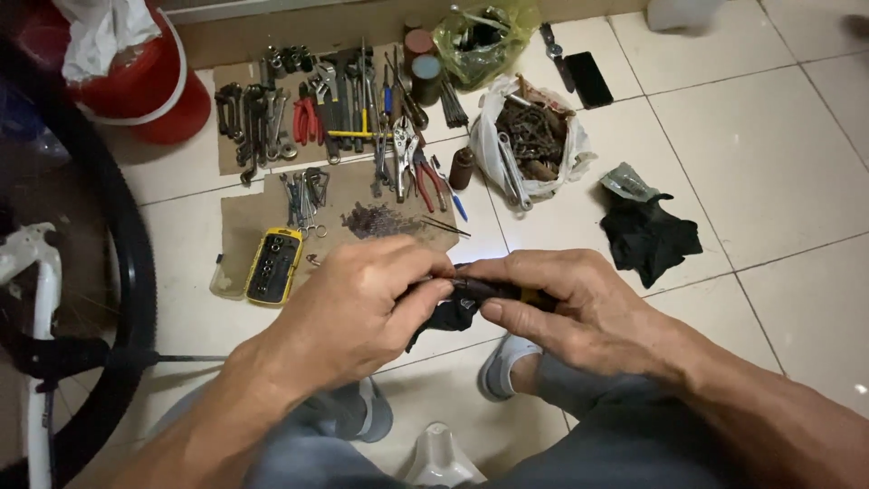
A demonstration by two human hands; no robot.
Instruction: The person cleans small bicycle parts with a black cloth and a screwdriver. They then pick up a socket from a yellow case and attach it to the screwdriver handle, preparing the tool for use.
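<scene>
My left hand (358, 308) and my right hand (566, 303) meet in the middle of the view, both gripping one small black part (457, 303) between their fingertips. The part looks like a black rubbery or plastic piece, mostly hidden by my fingers. My hands hover over the tiled floor above my knees and grey shoes (502, 367). A sheet of cardboard (249, 222) with tools lies just beyond my hands.
Wrenches and pliers (317, 113) lie spread on cardboard. A yellow socket case (274, 264) sits left of my hands. A white bag of rusty parts (534, 136), a black rag (647, 237), a red bucket (149, 86) and a bicycle wheel (136, 272) surround the spot.
</scene>
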